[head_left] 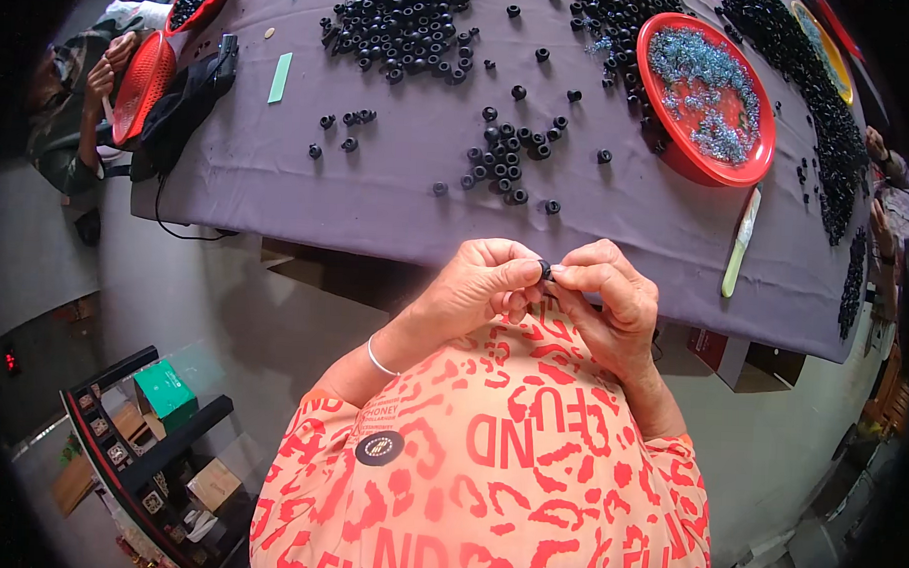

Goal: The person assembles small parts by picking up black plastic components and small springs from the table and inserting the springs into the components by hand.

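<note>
One small black rounded piece, glossy, plastic by its look (pixel 545 270), lies between the two hands at the table's near edge, left of the right fingertips and right of the left; it is too small and too covered for its long axis to be told, and neither hand is clearly nearer. Left hand (pixel 486 285), bare, white bangle (pixel 380 360) at the wrist: thumb and forefinger closed on the piece, other fingers curled beneath. Right hand (pixel 614 290), bare: thumb and forefinger pinched together against the piece's right side; whether a second part sits between them cannot be told. Straight ahead and slightly left of the hands: loose cluster of like black pieces (pixel 501 165), on a table with a purple-grey cloth cover (pixel 398 182). Farther off: large heap of the same (pixel 408 32). Ahead and right: round red plastic tray (pixel 729 176) bearing small clear bluish parts (pixel 702 77); just below it, one knife with pale green handle (pixel 739 249). Ahead and left: one pale green flat strip (pixel 279 78).
</note>
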Demonstrator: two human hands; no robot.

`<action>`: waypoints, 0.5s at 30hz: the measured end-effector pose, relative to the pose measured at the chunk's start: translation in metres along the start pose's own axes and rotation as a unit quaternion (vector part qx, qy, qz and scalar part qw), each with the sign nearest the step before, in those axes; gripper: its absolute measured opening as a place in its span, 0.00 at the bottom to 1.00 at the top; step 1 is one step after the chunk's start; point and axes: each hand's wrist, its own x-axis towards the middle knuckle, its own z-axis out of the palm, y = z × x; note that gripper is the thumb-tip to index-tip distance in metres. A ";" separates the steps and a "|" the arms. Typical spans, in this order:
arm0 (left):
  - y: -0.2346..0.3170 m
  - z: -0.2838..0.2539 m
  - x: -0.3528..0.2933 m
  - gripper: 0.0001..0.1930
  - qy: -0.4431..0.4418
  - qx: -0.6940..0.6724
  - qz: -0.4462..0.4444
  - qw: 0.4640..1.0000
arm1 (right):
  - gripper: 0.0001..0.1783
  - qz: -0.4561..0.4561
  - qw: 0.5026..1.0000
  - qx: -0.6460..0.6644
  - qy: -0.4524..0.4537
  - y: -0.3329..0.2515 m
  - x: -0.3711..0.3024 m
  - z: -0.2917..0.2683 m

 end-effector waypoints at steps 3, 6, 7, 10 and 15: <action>-0.001 -0.005 0.000 0.09 -0.004 -0.002 0.001 1.000 | 0.12 0.013 1.000 0.009 -0.009 0.000 -0.001 0.000; 0.001 -0.007 0.001 0.10 0.012 0.020 -0.005 1.000 | 0.13 0.042 0.998 0.044 -0.032 0.005 -0.002 -0.001; 0.002 -0.006 0.000 0.10 0.009 0.021 -0.005 1.000 | 0.13 0.057 0.995 0.067 -0.041 0.005 -0.002 -0.002; 0.008 -0.005 -0.001 0.10 0.002 0.047 -0.019 0.999 | 0.13 0.104 0.980 0.137 -0.095 0.006 0.007 -0.010; 0.012 -0.012 0.003 0.07 -0.013 0.068 -0.039 0.997 | 0.14 0.164 0.959 0.170 -0.160 0.018 0.024 -0.016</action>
